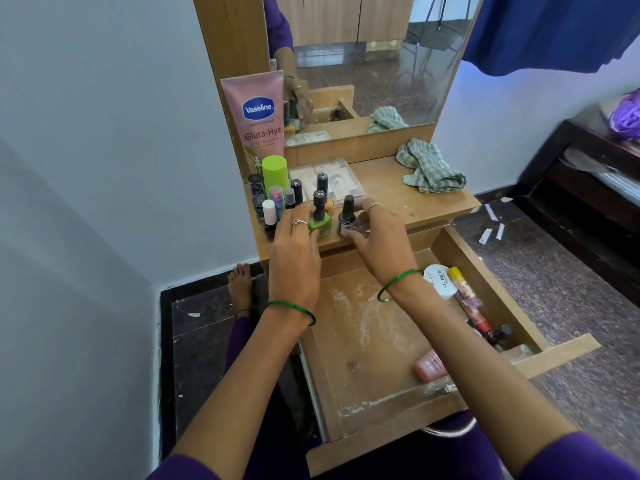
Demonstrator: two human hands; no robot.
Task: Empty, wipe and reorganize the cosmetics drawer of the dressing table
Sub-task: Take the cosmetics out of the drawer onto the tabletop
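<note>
My right hand [375,237] has a pinch grip on the small dark glass polish bottle with black cap [346,216], standing it upright on the wooden tabletop [398,192]. My left hand [294,251] curls its fingers round the green nail polish bottle [320,221] beside it, likely to line them up with the cluster of bottles. Open wooden drawer [363,341] sits below, dusty, a few items left at its right side. Striped green cloth [429,169] waits near the mirror, well apart, for wiping.

A: Drawer [388,344] state?
B: Pulled open below both grips, floor dusty; several items remain along its right side.
A: Bottles?
B: Green nail polish [320,223] at left grip [294,237], dark bottle [346,216] in right grip [375,233], both upright.
</note>
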